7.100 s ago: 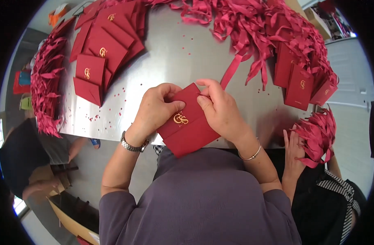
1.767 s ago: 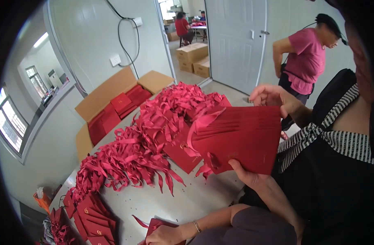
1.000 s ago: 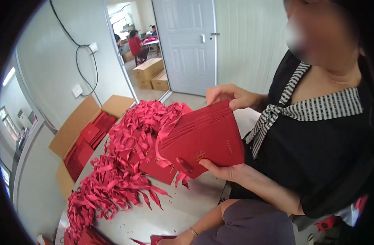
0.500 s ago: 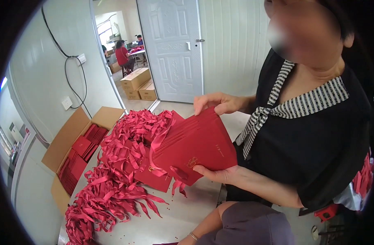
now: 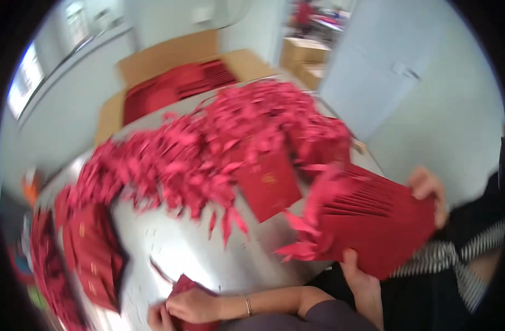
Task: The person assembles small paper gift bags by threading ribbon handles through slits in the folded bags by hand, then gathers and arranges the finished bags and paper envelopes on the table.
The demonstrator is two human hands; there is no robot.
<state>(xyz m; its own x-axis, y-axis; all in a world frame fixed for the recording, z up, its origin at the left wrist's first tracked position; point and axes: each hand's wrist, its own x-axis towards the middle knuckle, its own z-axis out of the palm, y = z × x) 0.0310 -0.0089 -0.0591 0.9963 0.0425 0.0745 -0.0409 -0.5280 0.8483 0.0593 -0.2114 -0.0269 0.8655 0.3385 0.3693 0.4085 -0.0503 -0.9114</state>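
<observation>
At the lower edge, my right hand [image 5: 194,305], with a bracelet at the wrist, is closed on a small red gift bag [image 5: 187,286] with a thin dark ribbon or cord by it. My left hand [image 5: 160,318] pinches the same bag at its left side, partly cut off by the picture's edge. At the right, a co-worker's two hands [image 5: 429,190] hold a fanned stack of flat red bags [image 5: 374,234] with pink-red ribbons hanging at its left end. Motion blurs the details.
A long heap of ribboned red bags [image 5: 170,157] curves across the metal table [image 5: 153,237]. One flat bag [image 5: 269,187] lies before it. More red stacks [image 5: 92,254] stand at the left. Behind is an open carton [image 5: 170,52] of red bags; a door [image 5: 385,71] stands right.
My view has swung left and down, bringing my two hands and the bag between them into sight. The co-worker still holds the stack, now lower at the right.
</observation>
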